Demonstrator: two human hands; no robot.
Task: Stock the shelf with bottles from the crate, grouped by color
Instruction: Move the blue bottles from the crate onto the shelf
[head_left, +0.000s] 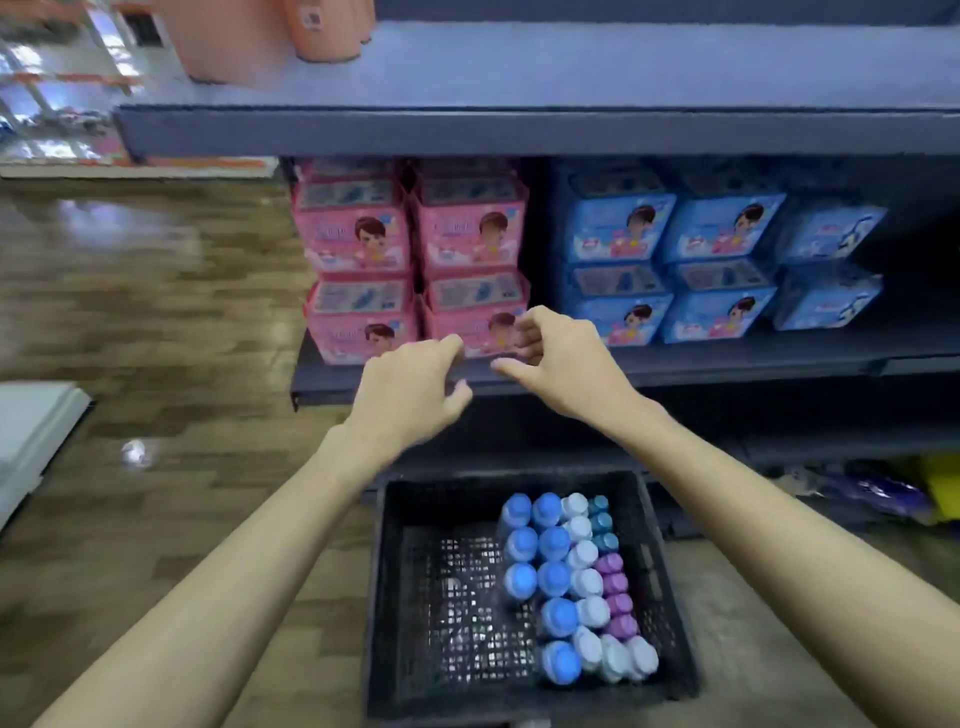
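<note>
While bottles (566, 587) are sitting in right half of black crate (405, 597) on floor, left hand (410, 387) and right hand (563, 358) are hovering at shelf (727, 358) edge — fingers loosely curled, holding nothing — near pink boxes (358, 260).

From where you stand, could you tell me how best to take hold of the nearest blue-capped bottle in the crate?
Probably grip the blue-capped bottle by its cap from straight above: it stands upright, packed against neighbours, with only the top exposed.

arms: two, bare, no sleeves | left hand (410, 387): no ring | right hand (563, 364): no ring, no watch
</note>
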